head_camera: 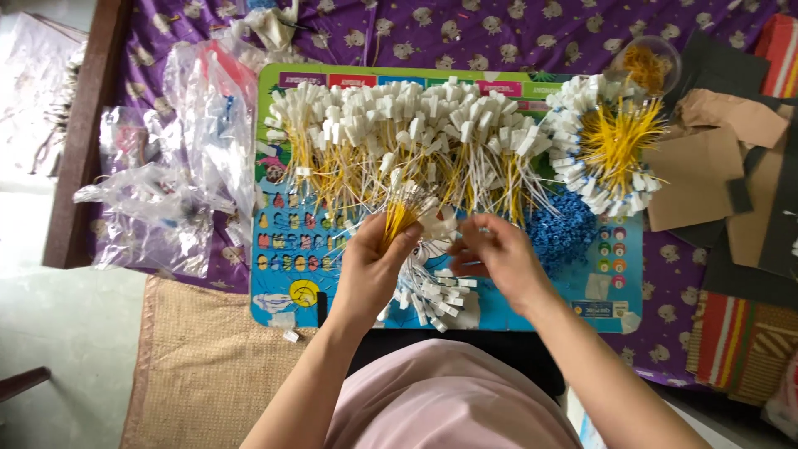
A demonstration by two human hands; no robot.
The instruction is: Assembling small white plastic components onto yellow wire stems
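A pale pink cloth garment (449,399) over the person's lap lay nearest the camera, with both bare forearms reaching forward from it. The left hand (374,266) was closed around a small bundle of yellow cords with white plastic tag ends (409,206), held upright just above the near edge of a colourful printed board (287,249). The right hand (497,256) had its fingertips pinched on the white tags at the bundle's right side, so both hands met at the same bundle. Beneath the hands sat a loose heap of white tags (436,295). Rows of finished yellow-and-white cords (399,133) covered the far half of the board, a ring-shaped bunch (611,145) lay at its right, and a pile of small blue plastic pieces (565,229) sat just beside the right hand. Crumpled clear plastic bags (183,166) rested at the left on purple patterned fabric (499,33).
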